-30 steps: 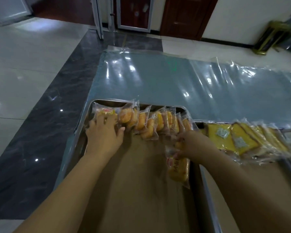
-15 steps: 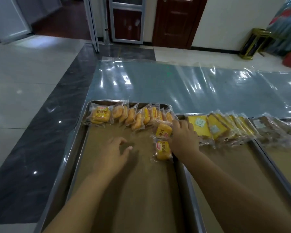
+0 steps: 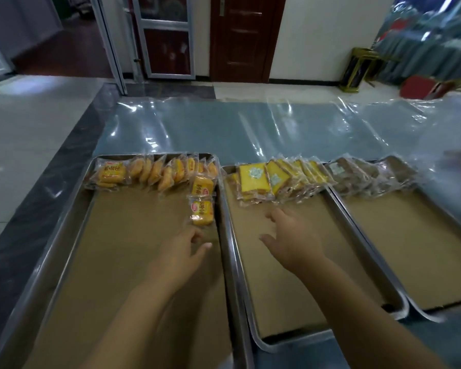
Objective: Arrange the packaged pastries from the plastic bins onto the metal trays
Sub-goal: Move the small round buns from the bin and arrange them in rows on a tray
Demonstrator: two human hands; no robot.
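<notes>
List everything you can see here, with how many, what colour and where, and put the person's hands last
metal trays: three, silver, side by side on the table, each lined with brown paper
small bread packets: a row of overlapping ones, exact count unclear, orange-yellow, along the far edge of the left tray
loose bread packets: two, orange-yellow, lying flat down the right side of the left tray
yellow cake slices: an overlapping row, yellow, far end of the middle tray
brown cake slices: an overlapping row, brown, far end of the right tray
plastic sheet: one, clear, covering the table beyond the trays
doors: two, dark red-brown, back wall
left hand: empty, over the left tray
right hand: empty, open, over the middle tray
</notes>
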